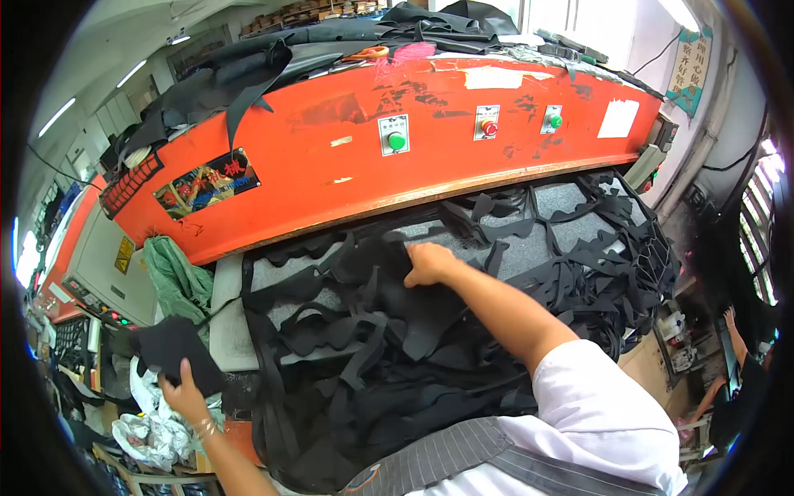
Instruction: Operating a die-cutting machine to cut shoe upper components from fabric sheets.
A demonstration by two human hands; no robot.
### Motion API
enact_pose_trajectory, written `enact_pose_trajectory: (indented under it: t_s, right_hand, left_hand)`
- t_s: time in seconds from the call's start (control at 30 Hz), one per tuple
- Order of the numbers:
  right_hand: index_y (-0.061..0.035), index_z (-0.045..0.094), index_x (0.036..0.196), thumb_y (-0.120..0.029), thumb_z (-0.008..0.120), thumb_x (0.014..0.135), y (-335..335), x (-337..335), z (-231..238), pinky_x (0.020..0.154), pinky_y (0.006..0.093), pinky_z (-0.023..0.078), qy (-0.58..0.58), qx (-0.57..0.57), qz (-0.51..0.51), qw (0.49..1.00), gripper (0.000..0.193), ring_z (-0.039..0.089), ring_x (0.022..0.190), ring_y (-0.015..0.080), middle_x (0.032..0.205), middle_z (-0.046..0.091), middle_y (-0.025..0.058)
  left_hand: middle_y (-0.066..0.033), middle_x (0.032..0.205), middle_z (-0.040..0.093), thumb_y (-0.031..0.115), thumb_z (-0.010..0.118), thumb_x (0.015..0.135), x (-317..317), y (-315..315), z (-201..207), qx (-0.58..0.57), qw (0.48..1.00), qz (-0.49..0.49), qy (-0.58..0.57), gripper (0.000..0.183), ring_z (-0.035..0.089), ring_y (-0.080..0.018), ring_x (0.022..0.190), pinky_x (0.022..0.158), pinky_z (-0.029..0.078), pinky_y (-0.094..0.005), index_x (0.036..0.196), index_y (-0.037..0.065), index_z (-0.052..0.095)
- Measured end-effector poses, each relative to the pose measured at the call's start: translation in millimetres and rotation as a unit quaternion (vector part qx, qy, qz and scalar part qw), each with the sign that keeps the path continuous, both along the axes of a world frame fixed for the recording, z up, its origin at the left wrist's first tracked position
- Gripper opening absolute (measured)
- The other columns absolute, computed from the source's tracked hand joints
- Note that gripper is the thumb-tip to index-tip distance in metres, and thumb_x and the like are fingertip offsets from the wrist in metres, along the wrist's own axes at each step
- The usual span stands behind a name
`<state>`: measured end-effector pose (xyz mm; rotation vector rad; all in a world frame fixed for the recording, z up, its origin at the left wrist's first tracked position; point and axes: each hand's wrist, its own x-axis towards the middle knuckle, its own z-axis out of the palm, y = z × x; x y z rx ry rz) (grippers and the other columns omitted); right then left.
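My left hand [186, 397] is closed on a black cut piece [178, 351] with a shaped outline, possibly a small stack, held off to the left of the bed. Over the middle of the bed, my right hand [430, 264] has its thumb and fingers bent round the edge of a dark black piece [380, 260]. Its fingertips are partly hidden by that dark material. All around lie wavy black offcut strips [322, 326], tangled on the grey cutting bed [504, 256].
An orange press beam [298, 161] with green and red buttons spans the far side. Black sheets [339, 37] lie on top of it. A green sack [178, 277] and a white plastic bag [153, 434] are at left. Thicker scraps [612, 264] heap at right; another person's arm [734, 335] shows beyond.
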<state>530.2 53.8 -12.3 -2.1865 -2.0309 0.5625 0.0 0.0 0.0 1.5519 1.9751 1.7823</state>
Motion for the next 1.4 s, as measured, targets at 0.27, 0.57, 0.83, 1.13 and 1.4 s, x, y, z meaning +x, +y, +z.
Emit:
enact_pose_trajectory:
  t_s: [0.27, 0.57, 0.83, 1.13, 1.4]
  right_hand:
    - [-0.0021, 0.056, 0.101, -0.027, 0.075, 0.064, -75.3, -28.5, 23.2, 0.082, 0.0456, 0.050, 0.207, 0.146, 0.094, 0.963, 0.048, 0.064, 0.092, 0.0385, 0.090, 0.067, 0.0201]
    - [0.0022, 0.055, 0.109, -0.021, 0.078, 0.065, -232.7, -29.1, 79.4, 0.081, 0.0419, 0.049, 0.423, 0.150, 0.361, 0.818, 0.055, 0.063, 0.093, 0.0403, 0.095, 0.065, 0.0234]
    - [0.0062, 0.054, 0.121, -0.010, 0.078, 0.064, -359.6, -57.5, 51.4, 0.090, 0.0290, 0.047, 0.524, -0.187, 0.558, 0.616, 0.064, 0.062, 0.098, 0.0180, 0.106, 0.066, 0.0123]
    - [-0.0005, 0.057, 0.122, -0.035, 0.076, 0.064, -475.9, -83.2, 17.2, 0.104, 0.0411, 0.031, 0.260, -0.064, 0.729, 0.630, 0.071, 0.035, 0.122, 0.0354, 0.127, 0.044, 0.0212]
    - [0.0025, 0.024, 0.143, -0.047, 0.065, 0.081, -550.2, -105.7, -30.7, 0.108, 0.0443, 0.030, 0.261, -0.139, 0.710, 0.639, 0.089, 0.036, 0.127, 0.0421, 0.133, 0.038, 0.0297]
  left_hand:
    - [-0.0212, 0.114, 0.060, 0.013, 0.080, 0.069, 120.0, -231.8, 6.7, -0.021, 0.929, -0.095, 0.357, 0.056, 0.057, -0.0321, 0.105, 0.097, 0.041, -0.0406, 0.115, -0.007, 0.055]
    - [-0.0154, 0.138, 0.047, 0.041, 0.076, 0.077, 307.3, -364.4, -4.6, 0.095, 0.864, -0.280, -0.408, 0.085, 0.050, -0.0305, 0.123, 0.108, 0.038, -0.0455, 0.138, -0.005, 0.037]
    - [-0.0151, 0.129, 0.055, 0.035, 0.079, 0.074, 327.3, -482.9, -60.7, 0.164, 0.805, -0.237, -0.519, 0.080, 0.054, -0.0319, 0.118, 0.103, 0.042, -0.0450, 0.134, -0.004, 0.043]
    - [-0.0154, 0.130, 0.055, 0.026, 0.075, 0.066, 383.8, -610.9, -71.9, 0.186, 0.824, -0.111, -0.524, 0.078, 0.054, -0.0308, 0.119, 0.105, 0.041, -0.0424, 0.133, -0.002, 0.046]
    - [-0.0181, 0.136, 0.048, 0.038, 0.059, 0.079, 375.0, -684.7, -127.4, 0.241, 0.705, -0.051, -0.665, 0.073, 0.049, -0.0326, 0.123, 0.107, 0.038, -0.0456, 0.138, -0.001, 0.039]
